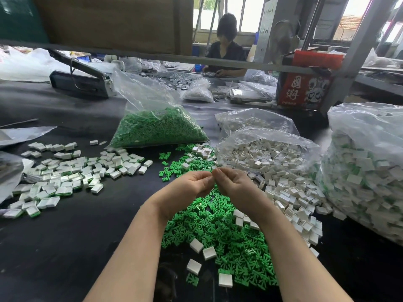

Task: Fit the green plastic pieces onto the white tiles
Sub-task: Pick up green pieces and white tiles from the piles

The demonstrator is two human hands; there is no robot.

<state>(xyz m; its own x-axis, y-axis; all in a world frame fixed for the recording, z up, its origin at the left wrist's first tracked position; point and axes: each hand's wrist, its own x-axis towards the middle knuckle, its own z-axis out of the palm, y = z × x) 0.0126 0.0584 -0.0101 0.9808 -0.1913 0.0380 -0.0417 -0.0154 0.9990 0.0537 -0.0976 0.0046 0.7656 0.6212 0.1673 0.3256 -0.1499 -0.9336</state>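
Nearest, a heap of loose green pieces [226,234] on the black table [65,236], a few white tiles [196,245] lying on it. Just above the heap, left hand [192,182] and right hand [231,182] meeting fingertip to fingertip, fingers curled; whatever is pinched between them cannot be told. Left of the heap, fitted tiles [65,175]. Right, bagged white tiles [266,155]. Beyond, bag of green pieces [157,127].
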